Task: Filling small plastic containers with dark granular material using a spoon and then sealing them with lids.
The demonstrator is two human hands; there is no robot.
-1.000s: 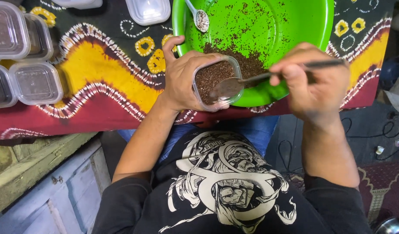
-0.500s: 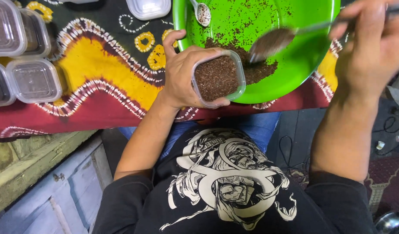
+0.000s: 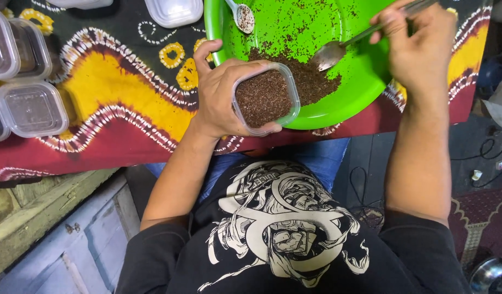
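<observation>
The big round green plastic plate [image 3: 365, 81] sat on the bright patterned cloth [image 3: 98, 98]. Your left hand [image 3: 221, 92] wrapped its fingers around 1 small clear plastic tub [image 3: 265, 98] of brown grains, at the plate's near edge. Your right hand [image 3: 420, 46] pinched a long metal spoon [image 3: 338, 50].
</observation>
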